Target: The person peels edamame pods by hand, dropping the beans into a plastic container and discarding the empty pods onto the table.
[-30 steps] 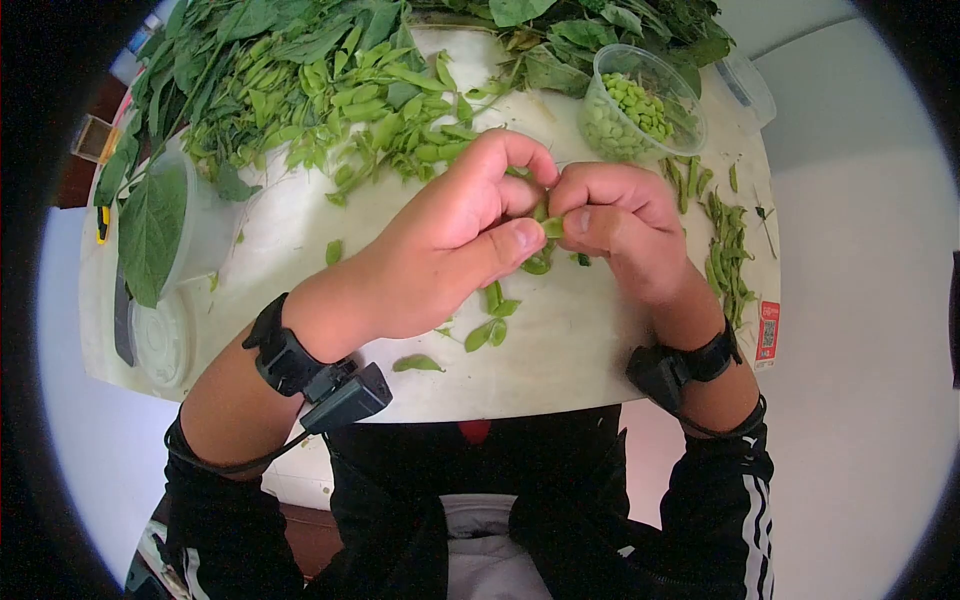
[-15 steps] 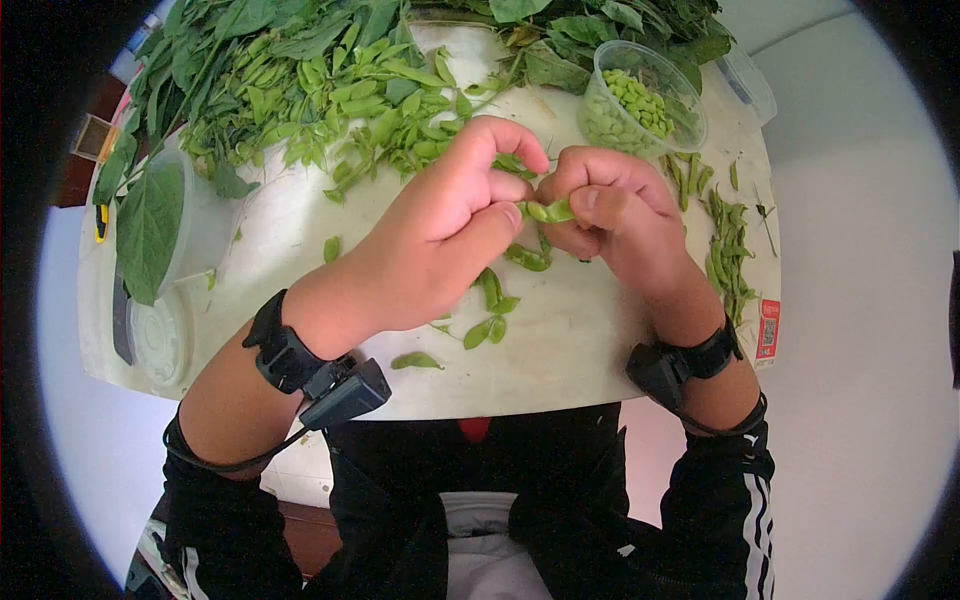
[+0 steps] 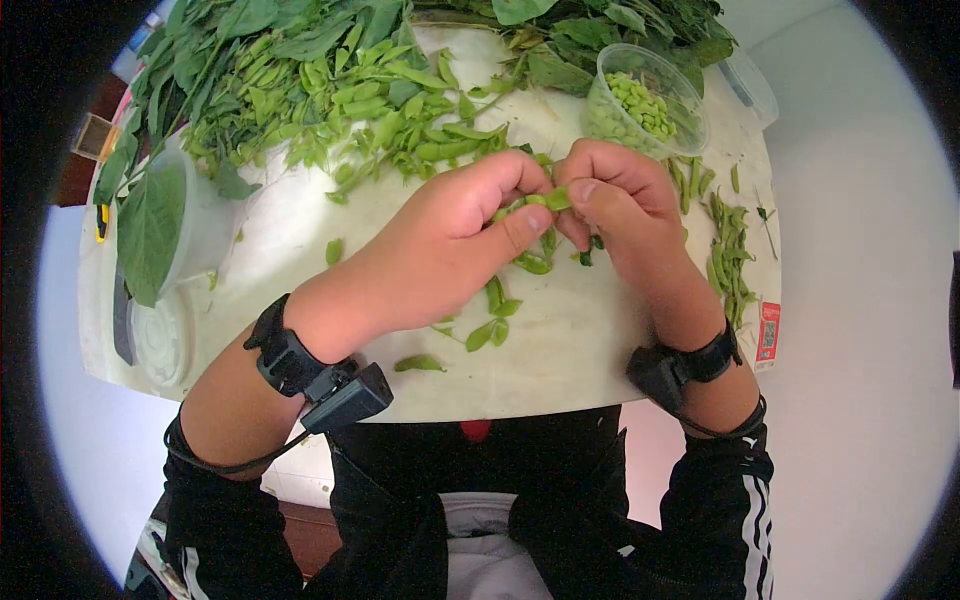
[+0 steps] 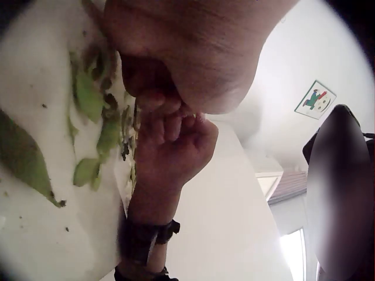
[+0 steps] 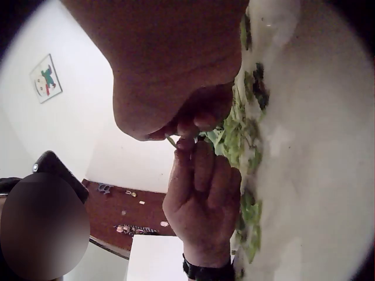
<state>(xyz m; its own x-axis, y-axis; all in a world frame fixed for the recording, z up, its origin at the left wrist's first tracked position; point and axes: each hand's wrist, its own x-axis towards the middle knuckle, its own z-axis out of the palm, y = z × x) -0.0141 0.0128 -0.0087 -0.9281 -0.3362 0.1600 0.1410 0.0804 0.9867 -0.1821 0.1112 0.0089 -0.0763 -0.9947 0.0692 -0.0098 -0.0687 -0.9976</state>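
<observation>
In the head view both hands meet over the table, holding one green soybean pod (image 3: pixel 558 199) between them. The left hand (image 3: pixel 440 235) pinches its left part between thumb and curled fingers. Thumb and forefinger of the right hand (image 3: pixel 625 205) pinch its right end. A thin green edge of the pod (image 5: pixel 171 141) shows between the fingertips in the right wrist view. In the left wrist view, the left hand (image 4: pixel 187 58) hides the pod. Several loose pods (image 3: pixel 487 333) lie on the table below the hands.
A clear tub (image 3: pixel 690 135) of shelled green beans stands at the back right. Pods and leafy stalks (image 3: pixel 290 90) are heaped at the back left. Flattened pods (image 3: pixel 728 250) lie along the right edge. A clear container (image 3: pixel 200 215) and a round lid (image 3: pixel 160 340) sit at left.
Half a second ago the pod spanned a small gap between the hands. Now the left hand has shifted slightly right and down, and its thumb lies closer to the right hand's fingertips.
</observation>
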